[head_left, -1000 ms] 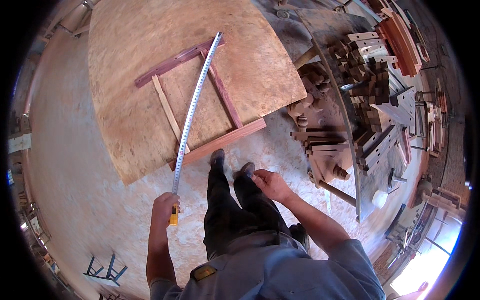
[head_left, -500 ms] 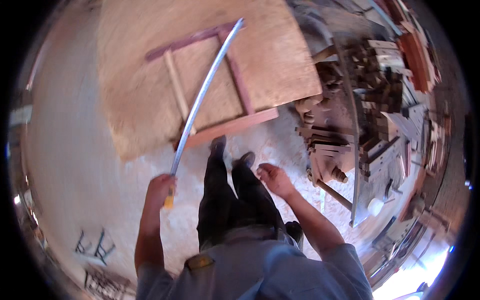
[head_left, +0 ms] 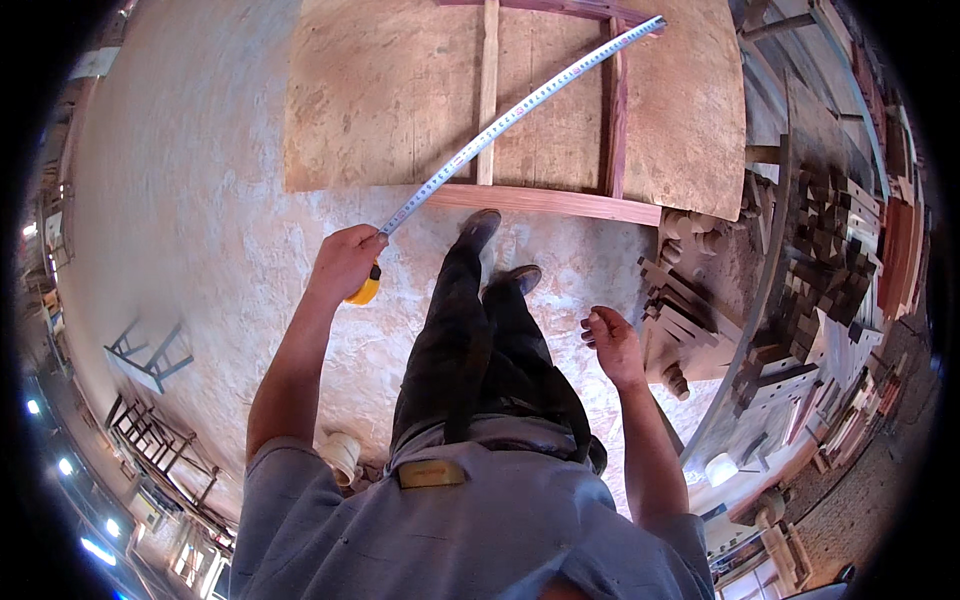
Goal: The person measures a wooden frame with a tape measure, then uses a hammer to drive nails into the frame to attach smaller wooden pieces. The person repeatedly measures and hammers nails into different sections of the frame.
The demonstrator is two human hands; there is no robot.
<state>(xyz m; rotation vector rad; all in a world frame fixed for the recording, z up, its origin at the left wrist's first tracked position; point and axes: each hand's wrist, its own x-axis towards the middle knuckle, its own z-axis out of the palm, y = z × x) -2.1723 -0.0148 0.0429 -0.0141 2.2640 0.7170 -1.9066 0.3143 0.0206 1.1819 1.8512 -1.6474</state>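
Note:
My left hand point(head_left: 347, 262) is closed around a yellow tape measure point(head_left: 364, 287). Its pale metal blade point(head_left: 520, 108) runs out in a slight curve toward the upper right, crossing over a wooden frame. That frame has a reddish near rail point(head_left: 545, 201), a pale crosspiece point(head_left: 488, 90), a darker reddish crosspiece point(head_left: 617, 120) and a far rail partly cut by the picture's top. It lies on a large brown board point(head_left: 380, 110). The blade's far end reaches the far right corner of the frame. My right hand point(head_left: 613, 343) hangs in the air, fingers loosely bent and slightly apart, no object visible in it.
To the right stands a bench point(head_left: 770, 270) with many dark wood blocks point(head_left: 825, 255) and a white container point(head_left: 721, 467). Wood pieces point(head_left: 685, 318) lie beneath it. A small metal-legged stool point(head_left: 148, 360) and a pale bucket point(head_left: 340, 455) are at the left. My shoes point(head_left: 482, 228) are close to the near rail.
My view has turned, and the frame and board now sit higher and farther right. The extended blade leans more to the right. My right hand is farther out to the right.

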